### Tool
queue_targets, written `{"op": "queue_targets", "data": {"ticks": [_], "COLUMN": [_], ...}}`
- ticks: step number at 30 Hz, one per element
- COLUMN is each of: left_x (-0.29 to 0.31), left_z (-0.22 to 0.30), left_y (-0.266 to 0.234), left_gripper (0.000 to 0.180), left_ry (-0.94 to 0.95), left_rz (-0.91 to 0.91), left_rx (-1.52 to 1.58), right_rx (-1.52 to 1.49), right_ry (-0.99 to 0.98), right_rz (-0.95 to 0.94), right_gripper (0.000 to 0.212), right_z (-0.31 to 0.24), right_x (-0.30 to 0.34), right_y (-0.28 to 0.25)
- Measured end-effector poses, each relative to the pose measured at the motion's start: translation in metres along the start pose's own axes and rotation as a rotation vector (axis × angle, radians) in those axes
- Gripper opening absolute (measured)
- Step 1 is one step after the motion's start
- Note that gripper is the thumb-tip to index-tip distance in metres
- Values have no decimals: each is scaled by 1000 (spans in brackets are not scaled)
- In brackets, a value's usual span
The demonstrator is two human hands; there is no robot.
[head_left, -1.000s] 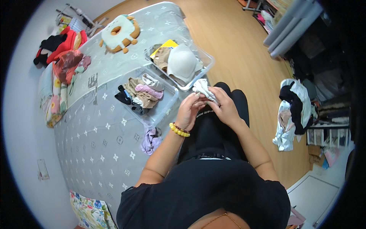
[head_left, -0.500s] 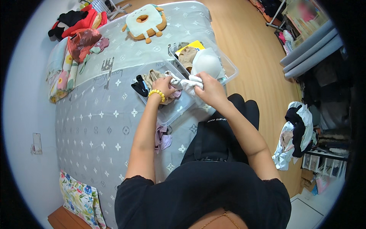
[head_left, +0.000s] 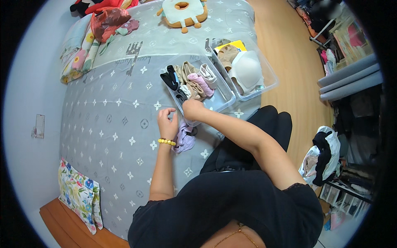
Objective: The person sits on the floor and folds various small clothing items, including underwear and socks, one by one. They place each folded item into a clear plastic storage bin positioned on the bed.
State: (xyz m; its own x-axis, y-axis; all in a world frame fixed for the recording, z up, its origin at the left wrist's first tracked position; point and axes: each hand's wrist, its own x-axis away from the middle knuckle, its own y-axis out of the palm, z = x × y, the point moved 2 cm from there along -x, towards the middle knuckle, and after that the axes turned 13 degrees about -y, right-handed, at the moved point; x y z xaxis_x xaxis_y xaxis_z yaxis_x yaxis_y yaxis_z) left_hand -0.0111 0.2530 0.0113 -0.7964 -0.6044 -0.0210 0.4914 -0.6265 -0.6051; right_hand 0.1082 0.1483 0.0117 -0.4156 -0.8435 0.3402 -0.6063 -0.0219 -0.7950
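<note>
While your right hand (head_left: 193, 110) hangs over the near end of the left clear bin (head_left: 219, 99), its fingers are turned down out of sight, so you cannot tell whether it grasps anything. Your left hand (head_left: 167, 121), with a yellow bead bracelet (head_left: 166, 141) at the wrist, is just left of that bin, its fingers loosely bent and nothing visible in its grasp. Close on its right, a crumpled lilac cloth (head_left: 185, 139) lies on the grey patterned bed (head_left: 111, 144), by the bin's near end. Within the left bin you have folded and rolled pieces packed together: a black piece (head_left: 169, 78) at the left, a tan roll (head_left: 187, 71) at the far side, a pink roll (head_left: 201, 84) and a light grey roll (head_left: 208, 75) toward the right, and a dark grey roll (head_left: 181, 96) near your right hand. Just beyond it to the right, your second clear bin (head_left: 271, 80) holds a white bra (head_left: 246, 72), a tan cloth (head_left: 226, 56) and a yellow flat item (head_left: 237, 45). Farther off on the bed sits a plush toy (head_left: 184, 14), with a red plastic bag (head_left: 108, 22) to its left.
</note>
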Motion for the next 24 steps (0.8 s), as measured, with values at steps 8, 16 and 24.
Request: {"op": "queue_targets", "data": {"ticks": [8, 16, 24], "left_x": [13, 39, 46], "left_z": [-47, -15, 57], "left_y": [-7, -1, -56], "left_gripper": [18, 55, 34], "left_ry": [-181, -218, -157], "left_rz": [-103, -539, -1056], "left_rx": [-79, -989, -165], "right_rx": [-173, -221, -644], "right_ry": [-183, -326, -371], "right_rz": [195, 478, 478], "right_gripper": [21, 25, 26], "right_z": [31, 34, 13], "right_x": [17, 48, 143], "right_y": [9, -8, -32]}}
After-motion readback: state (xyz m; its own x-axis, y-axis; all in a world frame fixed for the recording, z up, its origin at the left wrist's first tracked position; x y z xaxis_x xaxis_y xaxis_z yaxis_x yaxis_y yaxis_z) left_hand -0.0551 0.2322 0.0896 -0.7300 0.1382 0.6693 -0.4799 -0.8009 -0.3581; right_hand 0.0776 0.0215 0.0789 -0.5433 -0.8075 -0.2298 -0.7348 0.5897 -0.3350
